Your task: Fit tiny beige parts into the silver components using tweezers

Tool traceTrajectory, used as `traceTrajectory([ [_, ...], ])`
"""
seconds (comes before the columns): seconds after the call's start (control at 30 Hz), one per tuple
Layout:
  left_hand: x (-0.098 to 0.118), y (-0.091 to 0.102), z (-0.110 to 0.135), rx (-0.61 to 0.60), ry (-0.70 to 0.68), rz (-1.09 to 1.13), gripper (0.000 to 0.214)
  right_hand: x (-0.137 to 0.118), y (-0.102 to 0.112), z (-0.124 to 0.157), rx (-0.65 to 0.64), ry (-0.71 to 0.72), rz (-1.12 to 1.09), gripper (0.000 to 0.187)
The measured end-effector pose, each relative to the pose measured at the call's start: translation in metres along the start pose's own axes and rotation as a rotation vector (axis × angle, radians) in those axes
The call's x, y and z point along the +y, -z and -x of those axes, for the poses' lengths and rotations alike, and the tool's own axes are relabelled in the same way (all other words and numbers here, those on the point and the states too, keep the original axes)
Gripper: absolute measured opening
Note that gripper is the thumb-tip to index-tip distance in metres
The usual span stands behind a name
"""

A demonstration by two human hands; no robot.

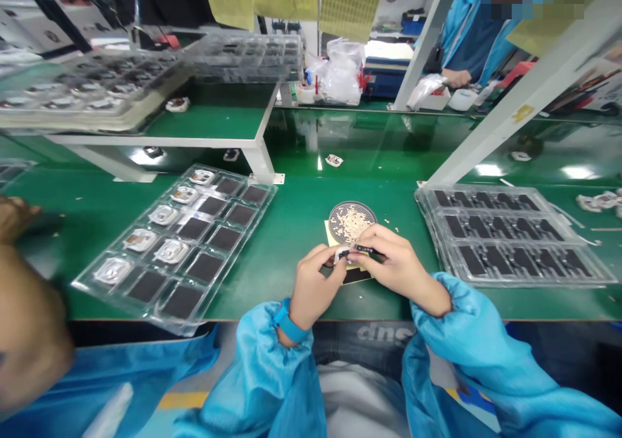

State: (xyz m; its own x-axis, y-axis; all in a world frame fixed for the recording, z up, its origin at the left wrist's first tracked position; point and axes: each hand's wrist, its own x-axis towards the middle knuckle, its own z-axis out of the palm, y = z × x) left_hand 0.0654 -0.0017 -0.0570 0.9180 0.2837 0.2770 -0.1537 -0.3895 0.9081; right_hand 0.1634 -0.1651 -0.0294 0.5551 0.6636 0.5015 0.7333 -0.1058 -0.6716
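Near the table's front edge, my left hand [313, 281] pinches a small white plastic housing [339, 254] between thumb and fingers. My right hand [398, 264] is closed on a small dark part [364, 249] and brings its end against the housing; its exact kind cannot be made out. Just beyond both hands lies a round grey dish [332, 220] with many tiny beige pieces [354, 223] in it. A yellow sheet [330, 236] and a dark flat piece [357, 276] show under the hands.
At left, a clear compartment tray [232, 238] holds several white housings [171, 251]. Stacked clear trays [510, 230] with dark inserts lie at right. A raised green shelf [214, 111] and slanted white post [466, 127] stand behind. Another person's arm [29, 321] reaches in at left.
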Motion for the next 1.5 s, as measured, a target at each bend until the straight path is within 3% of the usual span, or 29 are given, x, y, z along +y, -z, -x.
traceTrajectory([
  [0.3,0.0,-0.001,-0.001,-0.01,-0.001,-0.014,0.023,0.007,0.003,0.004,-0.096,0.026,0.124,0.021],
  [0.5,0.0,0.001,-0.003,-0.013,0.023,-0.019,0.019,0.009,0.006,-0.011,-0.204,-0.013,0.152,0.01],
  [0.6,0.0,0.009,-0.017,-0.041,0.032,-0.063,0.021,0.012,0.004,-0.021,-0.119,-0.022,0.05,0.006],
  [0.73,-0.008,0.026,-0.079,-0.022,0.061,-0.278,0.027,0.029,0.006,-0.026,0.064,-0.162,0.115,0.011],
  [0.8,-0.018,0.033,-0.124,-0.012,0.129,-0.556,0.026,0.041,0.008,-0.023,0.056,-0.225,0.228,0.014],
  [0.87,-0.031,0.037,-0.168,0.02,0.182,-0.647,0.027,0.052,0.008,-0.019,0.04,-0.253,0.291,0.014],
  [0.93,-0.044,0.035,-0.201,0.06,0.206,-0.706,0.031,0.058,0.008,-0.016,0.068,-0.262,0.294,0.012],
  [1.03,-0.059,0.021,-0.226,0.148,0.2,-0.773,0.045,0.056,0.007,-0.017,0.144,-0.248,0.24,0.014],
  [1.17,-0.071,-0.004,-0.236,0.161,0.132,-0.766,0.064,0.04,0.011,-0.023,0.23,-0.174,0.143,0.024],
  [1.3,-0.069,-0.017,-0.24,0.151,0.138,-0.66,0.048,0.033,0.024,-0.023,0.295,-0.165,0.131,0.038],
  [1.4,-0.054,-0.02,-0.234,0.179,0.151,-0.512,0.041,0.036,0.032,-0.013,0.268,-0.359,0.041,0.045],
  [1.5,-0.032,-0.016,-0.21,0.14,0.206,-0.297,0.047,0.036,0.031,0.0,0.096,-0.574,-0.285,0.042],
])
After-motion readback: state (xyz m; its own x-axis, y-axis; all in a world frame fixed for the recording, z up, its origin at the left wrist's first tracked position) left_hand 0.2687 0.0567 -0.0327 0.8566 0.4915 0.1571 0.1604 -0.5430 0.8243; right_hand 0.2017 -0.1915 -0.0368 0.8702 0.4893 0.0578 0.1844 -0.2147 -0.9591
